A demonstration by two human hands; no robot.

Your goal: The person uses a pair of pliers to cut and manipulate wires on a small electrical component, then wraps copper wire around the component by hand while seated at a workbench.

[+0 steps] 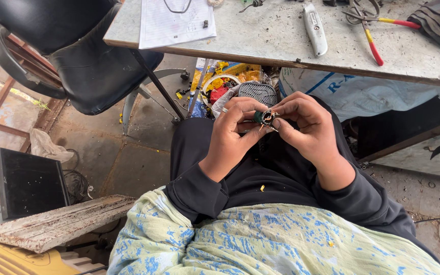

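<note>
Both hands are raised together over the lap, forearms in dark sleeves angling in from the elbows so the wrists nearly meet. The left hand (pixel 232 133) curls around a small round part (pixel 266 117), a dark green piece with copper-coloured wire at its open end, its fingers bent over the top and its thumb pressed up from below. The right hand (pixel 306 127) meets it from the other side, thumb and forefinger pinching the rim of the same part, the other fingers folded loosely behind. So the part sits between the 2 hands, just in front of the edge of the table (pixel 281 43).

Most of the part is covered by fingers, so its full shape is hard to tell, and the fine wire ends are too small to make out. On the table lie a sheet of paper (pixel 176 23), a grey utility knife (pixel 315 29) and pliers (pixel 375 38) with red and yellow handles; a black chair (pixel 92 66) stands to the left, cut off by the frame.
</note>
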